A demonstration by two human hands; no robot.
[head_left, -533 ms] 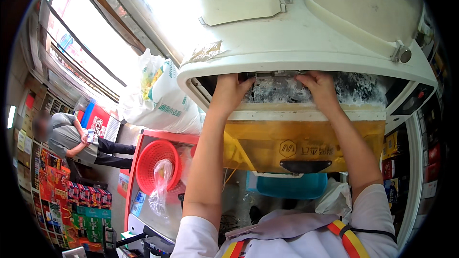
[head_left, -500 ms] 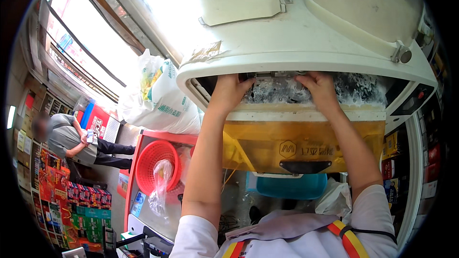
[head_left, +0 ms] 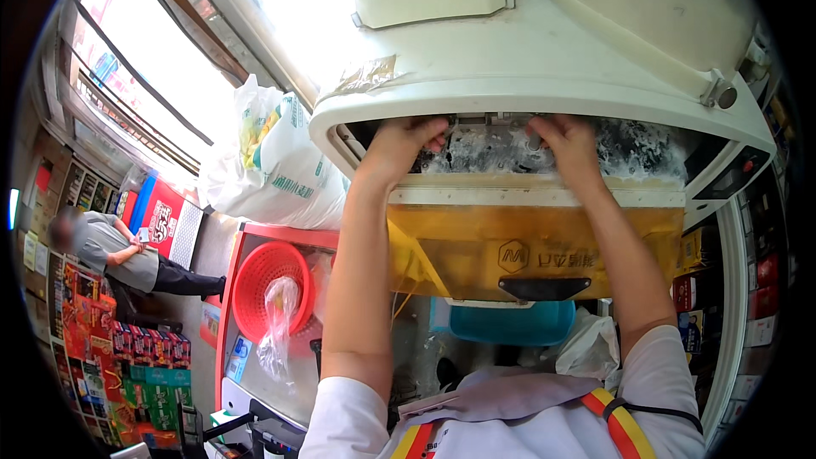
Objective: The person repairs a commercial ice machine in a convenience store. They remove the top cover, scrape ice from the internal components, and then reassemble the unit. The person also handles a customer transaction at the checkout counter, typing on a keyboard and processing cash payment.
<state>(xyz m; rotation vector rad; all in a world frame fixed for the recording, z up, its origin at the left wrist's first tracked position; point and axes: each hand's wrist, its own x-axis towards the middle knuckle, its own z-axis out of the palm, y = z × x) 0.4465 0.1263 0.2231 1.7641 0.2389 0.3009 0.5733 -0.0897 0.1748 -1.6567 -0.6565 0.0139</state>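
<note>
1. The white machine [head_left: 476, 76] stands in front of the person, its long axis running left to right and its wide opening turned toward the body.
2. An amber panel [head_left: 459, 246] spans the front below that opening, also longest from left to right; its black handle [head_left: 544, 290] lies along the lower edge.
3. The machine's casing is off-white and rounded, with a brownish patch of tape [head_left: 367, 75] on its upper left. The panel is see-through, bears dark printed marks and has a pale strip [head_left: 535, 195] along its top.
4. Inside the opening, a dark surface [head_left: 633, 149] is streaked with white, foamy-looking residue, and a metal fitting [head_left: 489, 119] runs along the upper edge between the hands.
5. The left hand [head_left: 404, 143] reaches into the opening's left part, thumb and forefinger drawn close together; whether they pinch anything cannot be told.
6. The right hand [head_left: 568, 144] is near the middle, fingers bent, thumb toward the fitting; what they grip, if anything, is unclear.
7. Some fingertips are hidden under the casing's overhang, and the machine's top is cut off by the frame.
8. A teal tub [head_left: 510, 325] sits below the panel, partly covered by it.
</note>
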